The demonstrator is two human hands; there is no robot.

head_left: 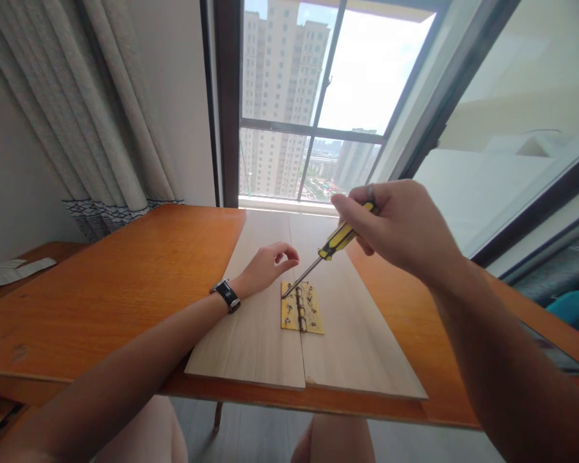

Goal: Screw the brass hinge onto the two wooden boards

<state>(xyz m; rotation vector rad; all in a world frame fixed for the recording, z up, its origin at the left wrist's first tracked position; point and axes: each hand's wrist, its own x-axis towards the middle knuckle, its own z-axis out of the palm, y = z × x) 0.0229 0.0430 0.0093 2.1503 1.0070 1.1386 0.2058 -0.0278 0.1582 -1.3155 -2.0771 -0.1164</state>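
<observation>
Two pale wooden boards (251, 350) lie side by side on the orange-brown table, and a brass hinge (313, 315) spans the seam between them. Several screws show in the hinge's holes. My right hand (390, 222) is wrapped round the yellow and black handle of a screwdriver (338, 241), whose shaft slants down to the left with its tip at the hinge's left leaf. My left hand (273, 267) rests on the left board just beyond the hinge, fingers curled with thumb and fingertips close together. Whether anything small is between them cannot be made out.
The wooden table (101, 302) extends to both sides of the boards. A dark flat device (552, 347) lies at the right. Behind the table stands a window (313, 128), with a grey curtain (87, 103) on the left.
</observation>
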